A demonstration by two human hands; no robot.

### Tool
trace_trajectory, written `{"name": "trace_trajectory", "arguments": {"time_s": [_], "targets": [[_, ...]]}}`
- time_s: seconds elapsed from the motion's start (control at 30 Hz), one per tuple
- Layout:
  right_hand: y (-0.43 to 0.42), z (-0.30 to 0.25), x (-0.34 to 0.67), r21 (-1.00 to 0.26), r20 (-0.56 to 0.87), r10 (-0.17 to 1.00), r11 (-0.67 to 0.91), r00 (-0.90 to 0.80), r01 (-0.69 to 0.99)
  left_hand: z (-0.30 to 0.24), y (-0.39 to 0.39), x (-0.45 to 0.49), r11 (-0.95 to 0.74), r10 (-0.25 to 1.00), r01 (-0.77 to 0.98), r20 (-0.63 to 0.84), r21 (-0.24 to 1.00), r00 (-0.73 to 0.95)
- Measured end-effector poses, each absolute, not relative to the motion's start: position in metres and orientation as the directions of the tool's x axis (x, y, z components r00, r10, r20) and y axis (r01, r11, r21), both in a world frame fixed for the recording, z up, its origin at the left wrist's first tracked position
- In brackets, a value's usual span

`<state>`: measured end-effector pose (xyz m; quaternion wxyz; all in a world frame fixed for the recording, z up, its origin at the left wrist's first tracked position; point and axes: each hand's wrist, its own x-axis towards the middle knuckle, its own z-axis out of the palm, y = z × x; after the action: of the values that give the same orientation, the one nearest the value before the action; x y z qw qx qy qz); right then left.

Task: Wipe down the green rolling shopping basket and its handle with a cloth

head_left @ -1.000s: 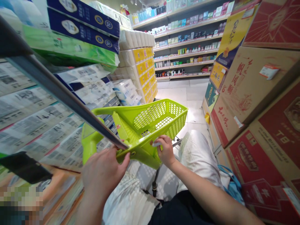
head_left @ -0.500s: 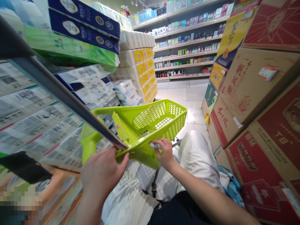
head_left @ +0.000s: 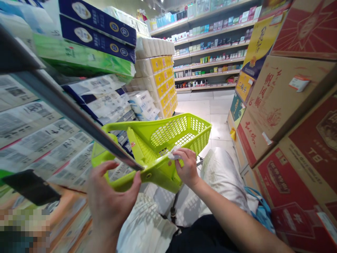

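Observation:
A lime-green plastic shopping cart with a perforated basket stands before my knees. Pinched in my right hand is a crumpled white tissue, held against the near rim of the basket. My left hand hovers by the cart's near left side, thumb and fingers spread, with nothing in it. Close to its fingertips, a grey metal pole slants down from the upper left to the cart's rim. The inside of the basket shows its grid floor.
Stacked tissue packs rise along the left side. Printed cardboard cartons are piled close on the right. Shelves of small boxes and bottles stand at the back, beyond a tiled floor. A blue bag lies beside my right leg.
My left hand has come off the cart's rim and opened, moving slightly left and down. My right hand has shifted a little with the tissue, which now shows more above the rim.

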<state>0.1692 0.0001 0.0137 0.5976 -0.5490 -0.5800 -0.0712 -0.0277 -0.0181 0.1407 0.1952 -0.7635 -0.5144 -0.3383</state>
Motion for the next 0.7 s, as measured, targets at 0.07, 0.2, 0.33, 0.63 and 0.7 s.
{"name": "trace_trajectory", "arguments": {"time_s": [0.07,0.2,0.33,0.63,0.7], "targets": [[-0.002,0.015,0.162,-0.574,0.770,0.561,0.403,0.303,0.713,0.137,-0.026,-0.020,-0.458,0.482,0.876,0.870,0.152,0.101],[-0.004,0.021,0.142,-0.499,0.829,0.528,0.550,0.184,0.670,0.130,-0.031,0.015,-0.667,0.523,0.733,0.784,0.132,0.334],[0.001,0.013,0.149,-0.502,0.827,0.526,0.529,0.200,0.684,0.122,-0.015,0.041,-0.640,0.632,0.768,0.556,-0.018,0.540],[0.002,0.013,0.140,-0.501,0.824,0.536,0.533,0.187,0.682,0.106,-0.002,0.044,-0.534,0.757,0.838,0.381,-0.109,0.531],[0.002,0.011,0.146,-0.462,0.831,0.542,0.545,0.126,0.700,0.105,-0.003,0.043,-0.544,0.745,0.831,0.388,-0.117,0.542]]}}
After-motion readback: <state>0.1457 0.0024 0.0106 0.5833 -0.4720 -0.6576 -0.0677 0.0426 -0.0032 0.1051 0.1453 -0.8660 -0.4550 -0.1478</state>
